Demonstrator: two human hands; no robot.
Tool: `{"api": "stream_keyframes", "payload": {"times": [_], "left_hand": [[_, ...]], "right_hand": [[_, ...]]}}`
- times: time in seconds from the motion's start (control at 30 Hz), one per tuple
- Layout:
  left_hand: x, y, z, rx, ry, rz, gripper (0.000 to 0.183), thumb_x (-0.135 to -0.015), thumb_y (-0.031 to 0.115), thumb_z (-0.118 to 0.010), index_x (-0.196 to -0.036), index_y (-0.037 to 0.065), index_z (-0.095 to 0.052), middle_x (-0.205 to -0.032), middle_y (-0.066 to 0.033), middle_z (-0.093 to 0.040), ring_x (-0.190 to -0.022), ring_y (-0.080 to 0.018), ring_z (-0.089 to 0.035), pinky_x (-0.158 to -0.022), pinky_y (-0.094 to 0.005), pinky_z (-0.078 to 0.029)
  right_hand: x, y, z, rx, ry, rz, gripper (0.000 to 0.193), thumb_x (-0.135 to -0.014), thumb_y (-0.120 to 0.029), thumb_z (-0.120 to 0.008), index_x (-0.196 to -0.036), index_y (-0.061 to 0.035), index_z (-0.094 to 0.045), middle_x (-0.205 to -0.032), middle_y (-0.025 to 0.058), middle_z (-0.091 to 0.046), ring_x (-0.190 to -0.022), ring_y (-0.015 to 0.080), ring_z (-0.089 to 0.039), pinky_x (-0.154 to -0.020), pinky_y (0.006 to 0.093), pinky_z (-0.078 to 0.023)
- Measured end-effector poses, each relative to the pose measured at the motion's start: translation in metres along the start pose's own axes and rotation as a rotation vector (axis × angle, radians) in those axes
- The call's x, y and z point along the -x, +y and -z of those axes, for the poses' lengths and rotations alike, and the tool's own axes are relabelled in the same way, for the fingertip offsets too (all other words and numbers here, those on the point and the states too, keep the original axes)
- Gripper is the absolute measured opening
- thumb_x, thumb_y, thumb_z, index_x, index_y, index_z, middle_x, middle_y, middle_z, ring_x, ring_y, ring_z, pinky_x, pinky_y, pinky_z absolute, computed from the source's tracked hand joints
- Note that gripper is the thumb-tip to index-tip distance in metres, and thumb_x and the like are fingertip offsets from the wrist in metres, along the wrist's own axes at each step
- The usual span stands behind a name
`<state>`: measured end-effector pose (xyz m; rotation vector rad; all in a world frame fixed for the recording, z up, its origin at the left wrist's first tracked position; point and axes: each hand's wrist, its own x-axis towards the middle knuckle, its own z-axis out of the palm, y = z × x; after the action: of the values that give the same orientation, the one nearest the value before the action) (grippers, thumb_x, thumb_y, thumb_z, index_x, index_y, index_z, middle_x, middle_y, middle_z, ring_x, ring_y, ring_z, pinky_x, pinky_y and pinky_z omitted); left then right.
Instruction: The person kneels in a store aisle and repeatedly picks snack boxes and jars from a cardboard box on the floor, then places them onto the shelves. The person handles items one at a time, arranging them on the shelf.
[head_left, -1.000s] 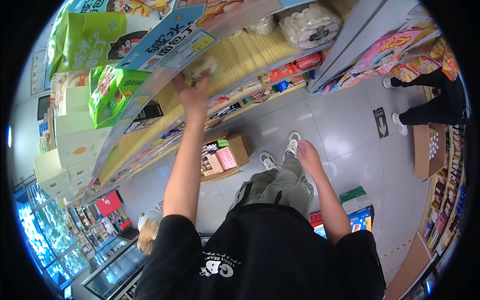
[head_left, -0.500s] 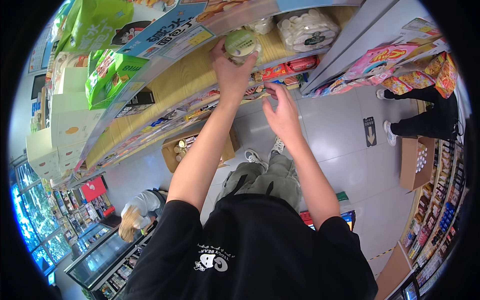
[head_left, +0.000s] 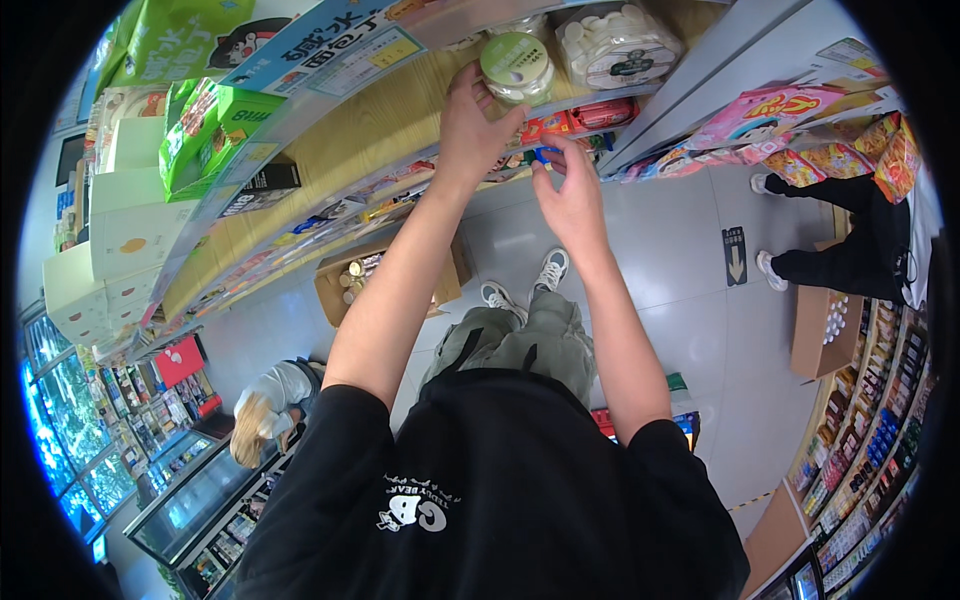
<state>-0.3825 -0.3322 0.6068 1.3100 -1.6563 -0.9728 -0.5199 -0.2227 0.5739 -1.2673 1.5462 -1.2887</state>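
A clear round jar with a green lid (head_left: 514, 60) stands on the wooden shelf, close to its front edge. My left hand (head_left: 474, 130) is at the jar's lower left side; its thumb and fingers are apart and no longer wrapped round the jar. Whether a fingertip still touches the jar is hard to make out. To the right, just in front of the shelf edge, my right hand (head_left: 574, 200) hangs with fingers loosely bent, thumb apart and nothing in it. Beside the jar sits a larger clear tub of white round pieces (head_left: 616, 48).
Red packets (head_left: 590, 117) fill the lower shelf. Green snack bags (head_left: 200, 135) and white boxes (head_left: 135, 230) are at the left. An open carton of jars (head_left: 335, 290) is on the floor below the shelf. One person (head_left: 275, 405) bends at lower left; another (head_left: 850, 235) stands at right.
My left hand has loosened from the jar and drawn back to its lower left. The jar now stands further right, next to the tub. My right hand has shifted slightly.
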Motion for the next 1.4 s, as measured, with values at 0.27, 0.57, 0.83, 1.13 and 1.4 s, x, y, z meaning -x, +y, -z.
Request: {"api": "stream_keyframes", "payload": {"times": [0.27,0.57,0.83,1.13,1.4], "left_hand": [[-0.012,-0.003,0.000,-0.034,-0.052,-0.030,0.092,-0.078,0.018,-0.094,-0.150,-0.009,-0.043,-0.139,-0.0253,-0.065,-0.130,-0.0319,-0.066,-0.113,-0.0406,-0.054],[-0.018,-0.001,0.004,-0.100,-0.092,-0.020,0.092,-0.081,0.024,-0.093,-0.150,-0.010,-0.042,-0.138,-0.0248,-0.067,-0.128,-0.0302,-0.068,-0.111,-0.0387,-0.055],[-0.020,-0.010,0.004,-0.110,-0.095,-0.054,0.091,-0.081,0.024,-0.094,-0.150,-0.008,-0.045,-0.139,-0.0235,-0.066,-0.125,-0.0289,-0.069,-0.110,-0.0377,-0.056],[-0.007,0.001,0.010,-0.173,-0.070,-0.068,0.090,-0.085,0.020,-0.090,-0.155,-0.006,-0.040,-0.147,-0.0243,-0.059,-0.137,-0.0335,-0.060,-0.115,-0.0409,-0.050],[0.143,0.002,0.041,-0.366,0.059,-0.313,0.047,-0.091,0.007,-0.077,-0.134,0.000,-0.060,-0.130,-0.0230,-0.067,-0.121,-0.0392,-0.066,-0.105,-0.0454,-0.053]], "right_hand": [[0.008,0.016,0.003,-0.050,0.025,-0.029,0.038,-0.095,-0.007,-0.070,-0.131,0.0010,-0.062,-0.125,0.0199,-0.069,-0.112,0.0334,-0.070,-0.098,0.0422,-0.056],[0.031,0.042,0.011,-0.023,-0.016,-0.113,0.037,-0.096,-0.008,-0.070,-0.131,0.0017,-0.062,-0.127,0.0201,-0.069,-0.117,0.0338,-0.070,-0.102,0.0418,-0.056],[0.038,0.051,0.009,-0.001,-0.049,-0.145,0.037,-0.096,-0.007,-0.070,-0.131,0.0017,-0.062,-0.129,0.0204,-0.069,-0.119,0.0337,-0.069,-0.104,0.0414,-0.056],[0.051,0.076,0.006,0.048,-0.086,-0.181,0.036,-0.096,-0.007,-0.070,-0.130,0.0016,-0.062,-0.128,0.0213,-0.069,-0.120,0.0342,-0.070,-0.103,0.0414,-0.056],[0.178,0.291,0.045,0.571,-0.377,-0.160,0.028,-0.098,-0.015,-0.066,-0.122,-0.0015,-0.067,-0.116,0.0224,-0.074,-0.108,0.0385,-0.073,-0.094,0.0435,-0.058]]}}
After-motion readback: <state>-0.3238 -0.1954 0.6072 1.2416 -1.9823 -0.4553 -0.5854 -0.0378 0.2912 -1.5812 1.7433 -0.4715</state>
